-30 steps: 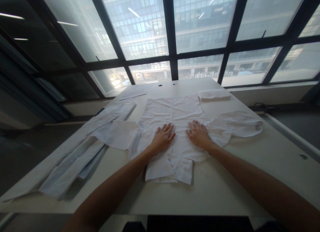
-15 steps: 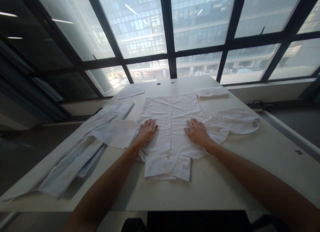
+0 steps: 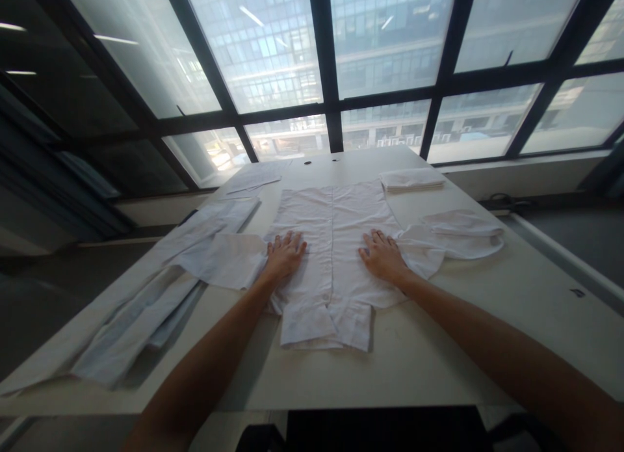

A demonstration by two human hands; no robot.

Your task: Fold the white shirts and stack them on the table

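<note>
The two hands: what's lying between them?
Between the left hand and the right hand lies the shirt, its button strip running down the middle. The head view shows it.

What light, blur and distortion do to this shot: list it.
Head view: windows bright and hazy, with streaky light reflections; curtain at far left nearly lost in the dark; soft shadow on the table beside the left forearm; window frames slanting, as through a wide lens; fine detail on the white shirt looks soft.

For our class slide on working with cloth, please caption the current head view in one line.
Left hand and right hand rest flat on a white shirt spread over a table.
</note>
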